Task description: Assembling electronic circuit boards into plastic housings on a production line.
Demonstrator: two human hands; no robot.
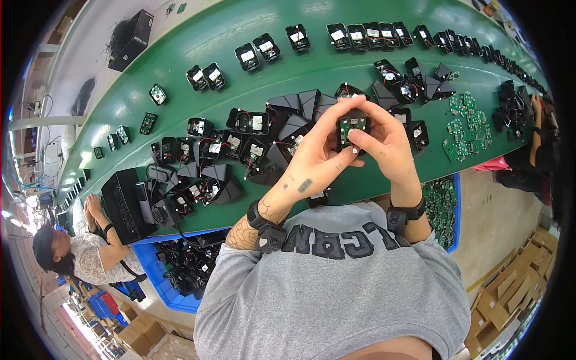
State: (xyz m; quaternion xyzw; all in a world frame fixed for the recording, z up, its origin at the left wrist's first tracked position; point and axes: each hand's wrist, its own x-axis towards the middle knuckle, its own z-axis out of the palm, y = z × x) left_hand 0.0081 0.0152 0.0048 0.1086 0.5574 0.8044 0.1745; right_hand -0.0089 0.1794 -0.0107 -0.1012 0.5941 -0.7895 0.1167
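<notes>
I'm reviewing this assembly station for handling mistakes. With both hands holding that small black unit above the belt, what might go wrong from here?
1. The black unit is held in the air between the left hand and right hand, with its green circuit board exposed; fingertips pressing on the board might damage it.
2. If it slips, it would likely drop onto the pile of black housings on the green belt.
3. Red wires on neighbouring units could snag when it is set down.

grey short-sleeved cotton t-shirt (336, 288) with big dark block letters across the chest. chunky black wristband on each wrist (267, 227) (403, 215). left forearm (249, 231) has dark tattoo linework, plus small marks near the left hand (318, 162).
</notes>
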